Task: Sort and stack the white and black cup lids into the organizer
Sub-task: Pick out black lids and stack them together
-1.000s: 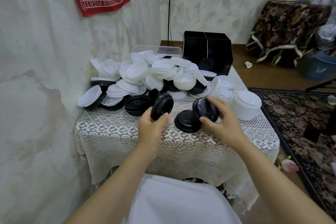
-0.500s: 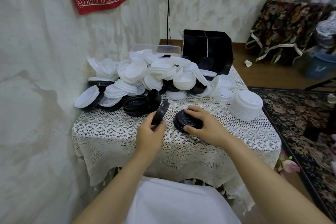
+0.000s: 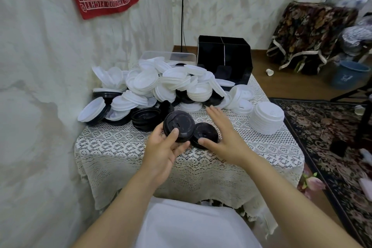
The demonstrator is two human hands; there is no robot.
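My left hand (image 3: 163, 148) grips a black lid (image 3: 178, 126) tilted up above the lace tablecloth (image 3: 112, 145). Beside it a small stack of black lids (image 3: 205, 134) lies on the cloth. My right hand (image 3: 223, 133) hovers flat over that stack's right side, fingers straight, thumb touching its rim. A mixed heap of white lids (image 3: 161, 84) and black lids (image 3: 146, 119) fills the back of the table. A neat white lid stack (image 3: 266, 118) stands at the right. The black organizer (image 3: 224, 56) sits at the far edge.
A clear plastic tub (image 3: 168, 56) lies behind the heap. The wall runs along the table's left side. To the right are a patterned rug (image 3: 326, 133), a blue bucket (image 3: 349, 74) and a draped table (image 3: 314, 32).
My right hand set its black lid onto the stack, then lifted and flattened out. My left hand turned its lid from edge-on to face up and shifted it towards the stack.
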